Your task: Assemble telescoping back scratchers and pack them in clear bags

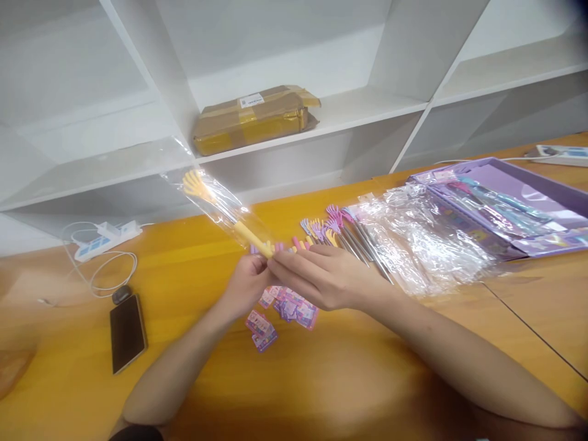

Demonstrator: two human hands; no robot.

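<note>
A yellow back scratcher (250,237) with a claw-shaped head and a metal rod slants up to the left inside a clear plastic sleeve (220,199). Both my hands meet at its handle end. My left hand (248,283) is closed on it from below, the thumb bent near the tip. From the right, my right hand (324,275) pinches the same end, its fingers partly hiding the grip. Behind the hands lie several loose back scratchers (349,233) in pink, purple, yellow and blue. Small printed cards (294,309) are scattered on the table beneath my hands.
Crumpled clear bags (427,239) lie at the right, against a purple box (500,245) holding packaged scratchers. A phone (128,334), a cable and a power strip (108,240) are at the left. On the white shelf (358,116) rests a taped carton (252,119).
</note>
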